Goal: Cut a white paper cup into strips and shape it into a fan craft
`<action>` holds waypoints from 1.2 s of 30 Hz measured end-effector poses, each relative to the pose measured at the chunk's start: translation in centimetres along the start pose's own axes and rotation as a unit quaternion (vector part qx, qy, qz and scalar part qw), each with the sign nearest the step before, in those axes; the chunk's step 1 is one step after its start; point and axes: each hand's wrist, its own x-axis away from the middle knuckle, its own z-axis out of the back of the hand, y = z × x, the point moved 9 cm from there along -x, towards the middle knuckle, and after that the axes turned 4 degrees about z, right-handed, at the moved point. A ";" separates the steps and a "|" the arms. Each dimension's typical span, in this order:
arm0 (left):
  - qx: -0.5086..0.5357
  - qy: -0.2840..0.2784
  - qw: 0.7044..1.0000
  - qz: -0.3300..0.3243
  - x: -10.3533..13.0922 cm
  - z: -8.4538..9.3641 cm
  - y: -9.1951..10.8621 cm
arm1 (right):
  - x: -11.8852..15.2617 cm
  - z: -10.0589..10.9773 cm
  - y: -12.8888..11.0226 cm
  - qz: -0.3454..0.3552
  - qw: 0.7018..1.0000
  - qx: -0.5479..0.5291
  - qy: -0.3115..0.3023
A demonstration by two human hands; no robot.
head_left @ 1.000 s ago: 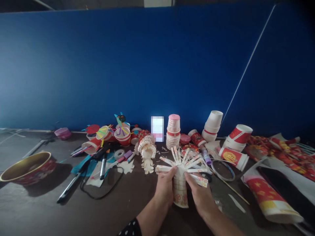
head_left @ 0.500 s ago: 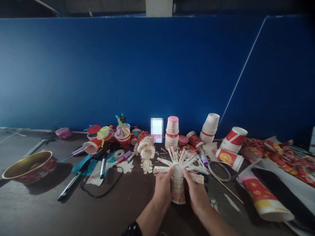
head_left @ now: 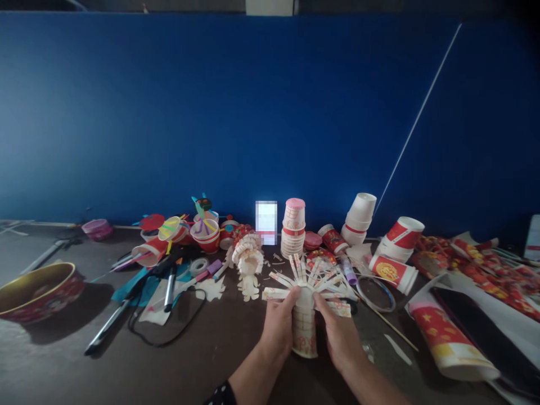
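Note:
Between my two hands is a paper cup (head_left: 304, 326) whose far end is cut into many strips, fanned outward. My left hand (head_left: 279, 323) grips its left side, thumb on top near the base of the strips. My right hand (head_left: 337, 326) holds the right side the same way, its thumb at the same height. The fingers beneath the cup are partly hidden. Just beyond the strips stands a stack of paper cups (head_left: 292, 244) topped by a pink disc. Left of the fan lies a frilled white paper piece (head_left: 248, 264).
At left are a red-and-gold bowl (head_left: 42, 315), a black-and-silver pen-like tool (head_left: 107, 327), a marker (head_left: 170, 289) and decorated cups (head_left: 205, 235). At right lie a phone (head_left: 476, 326), a red paper cup (head_left: 449, 343), a thin stick (head_left: 394, 325) and a tape ring (head_left: 382, 295). A blue wall (head_left: 253, 112) rises behind.
The view has tilted down and shifted slightly, so the things at left appear further left. Both hands keep the same hold on the cut cup.

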 end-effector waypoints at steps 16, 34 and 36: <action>0.002 0.009 0.998 -0.054 -0.1 0.2 0.5 | 0.2 0.5 0.3 -0.038 0.998 0.019 0.038; 0.007 -0.001 0.999 -0.041 0.5 -0.5 0.4 | -0.1 -1.2 -0.9 0.025 0.995 -0.094 -0.002; 0.014 0.003 0.999 -0.042 0.5 -0.4 0.3 | -0.1 -1.2 -0.9 0.028 0.995 -0.096 0.001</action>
